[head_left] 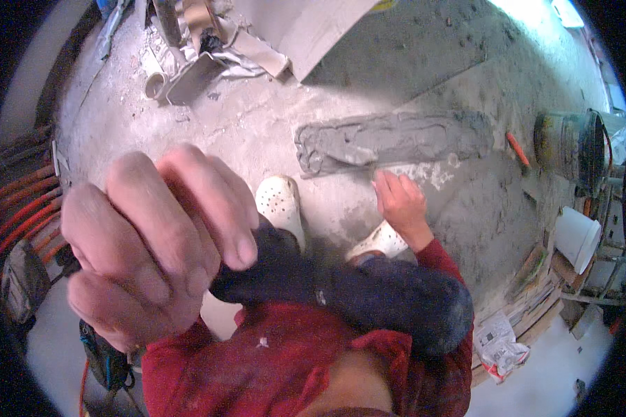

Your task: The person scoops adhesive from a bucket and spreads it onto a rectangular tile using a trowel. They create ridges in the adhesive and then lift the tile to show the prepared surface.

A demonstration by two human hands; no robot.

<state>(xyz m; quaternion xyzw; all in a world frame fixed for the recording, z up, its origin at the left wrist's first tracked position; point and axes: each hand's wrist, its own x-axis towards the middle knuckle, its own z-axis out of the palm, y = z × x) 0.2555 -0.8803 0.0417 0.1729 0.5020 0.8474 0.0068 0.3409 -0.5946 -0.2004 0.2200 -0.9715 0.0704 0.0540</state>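
Note:
My left hand [153,243] is raised close in front of me at the left, large in view. Its fingers curl into a loose fist; nothing shows in them, though the palm is hidden. Low over the floor, my right hand [402,205] is closed on what looks like a trowel [358,156]. Its handle is hidden by the fingers and its blade is smeared grey. The blade rests on the near edge of a long strip of wet grey mortar [424,135], which has a ridged, uneven surface.
My pale clogs [279,201] stand just before the strip. An orange-handled tool [517,149] and a dirty bucket [567,149] lie to its right, with a white tub [577,240] nearer. Scraps [209,62] and a large board [313,31] are at the back.

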